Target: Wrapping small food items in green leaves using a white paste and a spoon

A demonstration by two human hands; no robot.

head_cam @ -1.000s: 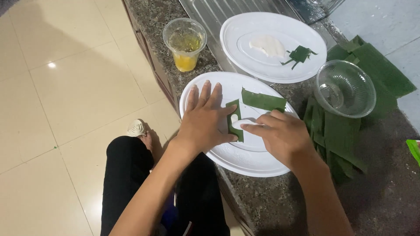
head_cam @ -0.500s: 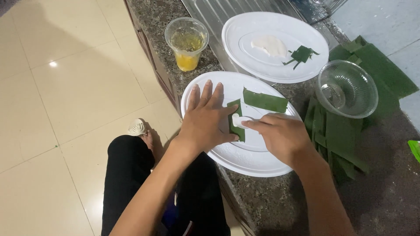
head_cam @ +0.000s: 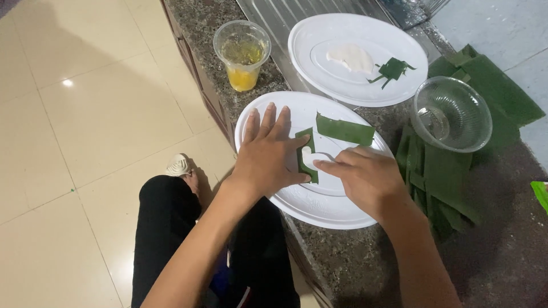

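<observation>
A person's left hand (head_cam: pixel 267 155) lies flat with fingers spread open on a white oval foam plate (head_cam: pixel 319 202), its thumb pinning a small folded green leaf strip (head_cam: pixel 305 153) near the plate's centre. The right hand (head_cam: pixel 365 178) has loosely curled fingers, index tip touching a white lump of dough (head_cam: pixel 309 157) tucked in the strip; it grips nothing. A second flat leaf piece (head_cam: pixel 345 130) lies on the plate at one o'clock from the strip. The plate overhangs the speckled dark stone desk (head_cam: pixel 502 256) at its nine o'clock edge, above glossy cream floor tiles (head_cam: pixel 85 114). At twelve o'clock sits another white plate (head_cam: pixel 399 80); at eleven, a clear plastic cup of yellow liquid (head_cam: pixel 242 54) near the desk edge; at two, a ribbed clear glass bowl (head_cam: pixel 451 114) on stacked smooth green leaves (head_cam: pixel 442 182), leaving little free room at three o'clock.
</observation>
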